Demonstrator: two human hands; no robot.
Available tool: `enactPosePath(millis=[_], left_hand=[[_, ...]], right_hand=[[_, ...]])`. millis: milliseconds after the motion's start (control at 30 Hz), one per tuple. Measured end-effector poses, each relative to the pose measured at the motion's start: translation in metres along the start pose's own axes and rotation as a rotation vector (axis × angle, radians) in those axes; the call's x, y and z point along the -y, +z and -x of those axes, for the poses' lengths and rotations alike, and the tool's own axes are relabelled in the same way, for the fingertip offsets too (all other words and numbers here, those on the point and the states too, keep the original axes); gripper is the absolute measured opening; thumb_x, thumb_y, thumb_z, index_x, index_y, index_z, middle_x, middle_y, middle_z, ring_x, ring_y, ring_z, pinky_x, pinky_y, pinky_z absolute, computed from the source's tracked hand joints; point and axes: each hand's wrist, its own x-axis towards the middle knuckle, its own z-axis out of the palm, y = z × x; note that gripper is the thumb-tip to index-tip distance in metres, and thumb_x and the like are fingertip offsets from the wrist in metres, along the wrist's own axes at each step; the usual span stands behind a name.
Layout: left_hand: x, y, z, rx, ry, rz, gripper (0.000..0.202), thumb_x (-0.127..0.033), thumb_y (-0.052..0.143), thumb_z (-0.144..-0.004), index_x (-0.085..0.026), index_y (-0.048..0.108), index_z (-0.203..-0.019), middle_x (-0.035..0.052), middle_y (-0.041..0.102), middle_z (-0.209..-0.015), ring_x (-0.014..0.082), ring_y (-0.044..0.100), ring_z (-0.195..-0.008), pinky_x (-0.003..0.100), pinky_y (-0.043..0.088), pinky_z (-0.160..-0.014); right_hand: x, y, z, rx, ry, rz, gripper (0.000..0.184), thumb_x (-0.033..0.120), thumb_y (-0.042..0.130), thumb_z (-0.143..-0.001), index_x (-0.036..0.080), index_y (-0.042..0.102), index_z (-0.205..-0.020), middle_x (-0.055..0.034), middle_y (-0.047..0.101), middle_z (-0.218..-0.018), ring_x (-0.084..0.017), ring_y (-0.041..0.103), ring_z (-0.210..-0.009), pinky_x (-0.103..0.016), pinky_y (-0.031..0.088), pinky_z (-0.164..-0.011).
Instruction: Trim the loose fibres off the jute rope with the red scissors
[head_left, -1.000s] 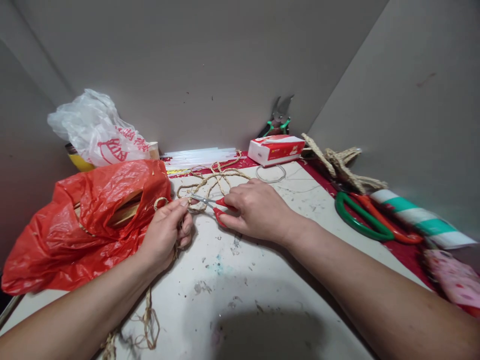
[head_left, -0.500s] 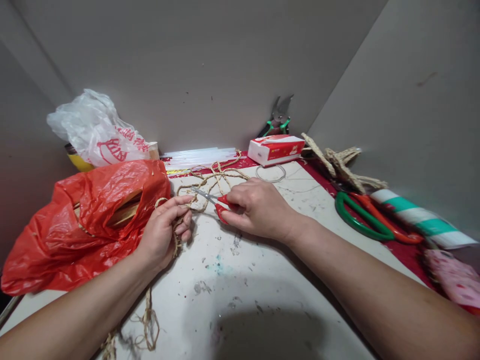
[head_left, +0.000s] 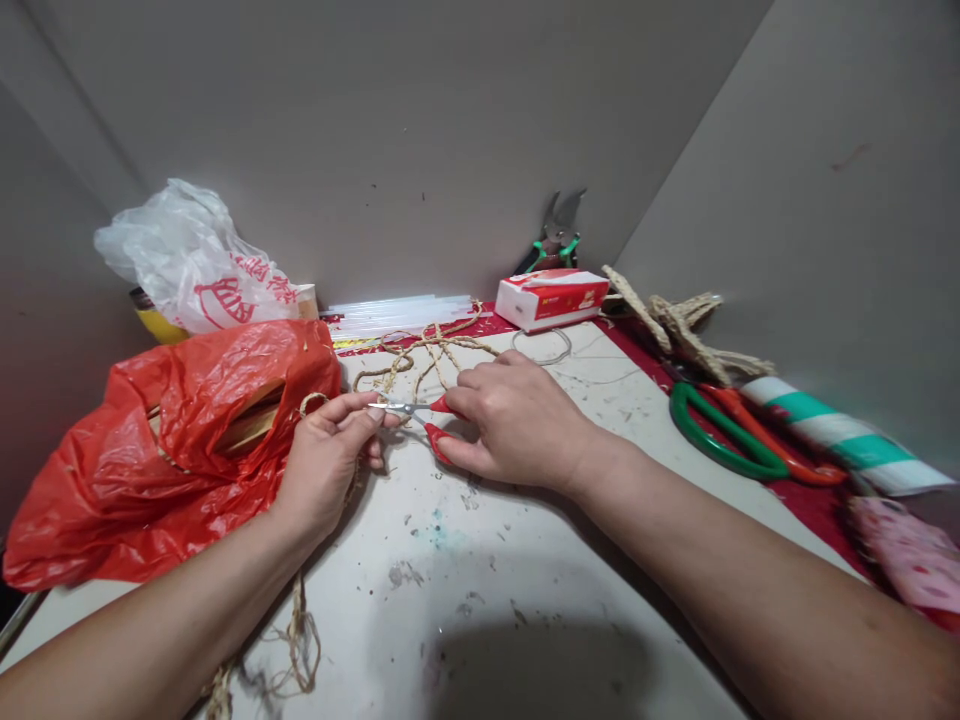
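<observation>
My left hand [head_left: 326, 455] is closed around a braided straw cord [head_left: 386, 378], pinching it between thumb and forefinger. Loose strands of the cord hang below this hand to the table's near side, and more of it lies looped behind my hands. In my right hand [head_left: 517, 420] are small scissors [head_left: 441, 425] with red handles, fingers in the loops. The handles are spread. The scissors' blades point left and reach the left thumb and fingertip, where the cord is; the exact contact is hidden by the fingers.
A red plastic bag [head_left: 210, 400] holding wooden pieces stands at left, a white bag [head_left: 202, 260] behind it. Clear sticks [head_left: 405, 315], a tissue box [head_left: 555, 300] and pruning shears [head_left: 559, 230] line the back. Large green-and-orange-handled shears [head_left: 727, 440] and a striped roll [head_left: 847, 435] lie right.
The scissors have turned and shifted slightly left and down, so the blades now meet the left fingertips. My left thumb has moved up against the forefinger.
</observation>
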Motion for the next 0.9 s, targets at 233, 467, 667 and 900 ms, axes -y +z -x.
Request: enactPosePath(millis=[233, 467, 667, 900], left_hand=[[0.0012, -0.0014, -0.0007, 0.015, -0.003, 0.027, 0.026, -0.024, 0.075, -0.068, -0.013, 0.061, -0.088, 0.0043, 0.071, -0.073, 0.0057, 0.050, -0.045, 0.020, 0.044, -0.046], [0.0004, -0.0023, -0.0017, 0.013, -0.031, 0.067, 0.025, -0.020, 0.075, -0.066, -0.013, 0.061, -0.085, 0.0044, 0.071, -0.071, 0.0058, 0.050, -0.045, 0.019, 0.044, -0.046], [-0.0012, -0.0016, -0.0026, 0.005, -0.057, 0.077, 0.027, -0.019, 0.076, -0.064, -0.012, 0.061, -0.086, 0.0032, 0.069, -0.068, 0.0063, 0.050, -0.045, 0.019, 0.044, -0.045], [-0.0009, -0.0017, -0.0024, -0.013, -0.034, 0.072, 0.029, -0.022, 0.077, -0.062, -0.013, 0.062, -0.086, 0.0035, 0.069, -0.070, 0.0068, 0.051, -0.047, 0.020, 0.044, -0.045]], right_hand=[[0.0018, -0.0008, -0.0010, 0.007, 0.035, 0.045, 0.039, 0.047, 0.047, -0.083, 0.017, 0.071, -0.084, -0.0081, 0.067, -0.075, -0.021, 0.056, -0.073, -0.036, 0.025, -0.073], [0.0031, -0.0004, -0.0020, 0.049, 0.012, 0.029, 0.036, 0.043, 0.048, -0.085, 0.017, 0.070, -0.076, -0.0062, 0.068, -0.071, -0.019, 0.056, -0.069, -0.036, 0.026, -0.073], [0.0024, -0.0021, -0.0037, 0.090, 0.000, 0.000, 0.029, 0.038, 0.051, -0.086, 0.018, 0.069, -0.074, -0.0050, 0.069, -0.070, -0.017, 0.055, -0.066, -0.034, 0.026, -0.071], [-0.0025, 0.0024, -0.0022, 0.018, -0.002, -0.040, 0.031, 0.038, 0.049, -0.086, 0.018, 0.068, -0.072, -0.0031, 0.067, -0.067, -0.016, 0.053, -0.064, -0.033, 0.027, -0.070]])
